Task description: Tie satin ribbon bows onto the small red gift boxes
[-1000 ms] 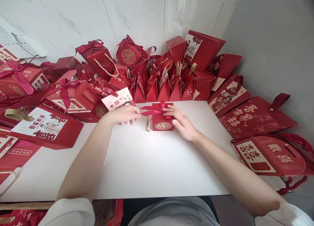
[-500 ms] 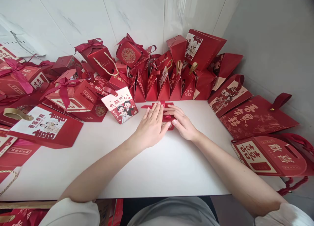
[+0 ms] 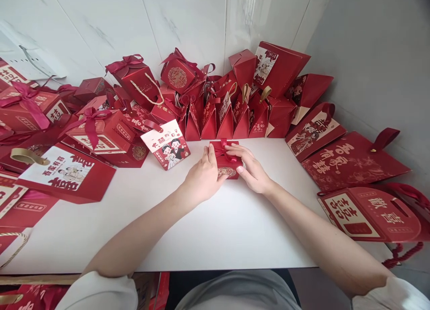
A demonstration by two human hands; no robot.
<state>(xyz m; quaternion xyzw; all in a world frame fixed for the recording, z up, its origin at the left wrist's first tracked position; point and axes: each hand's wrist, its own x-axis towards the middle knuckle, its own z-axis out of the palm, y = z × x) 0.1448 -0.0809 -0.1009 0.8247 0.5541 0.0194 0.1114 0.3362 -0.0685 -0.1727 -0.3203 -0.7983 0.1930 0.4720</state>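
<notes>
A small red gift box (image 3: 231,172) stands on the white table, a gold round pattern on its front. On its top lies a red ribbon bow (image 3: 228,154). My left hand (image 3: 203,175) rests along the box's left side, fingers stretched together and the thumb at the front. Over the right top edge and side curves my right hand (image 3: 251,170), its fingertips by the bow and its thumb near the front corner. The box is held between both hands, which partly hide it. To the left leans a white and red card-like box (image 3: 168,145) with a cartoon couple.
Behind stands a row of red triangular boxes (image 3: 225,122), with more stacked against the tiled wall (image 3: 191,19). Ribboned boxes (image 3: 101,131) crowd the left side. Flat red bags (image 3: 356,160) and a handled box (image 3: 372,213) lie at the right edge.
My left hand has slid left off the top of the gift box to its side, uncovering the bow and more of the front. My right hand has barely moved.
</notes>
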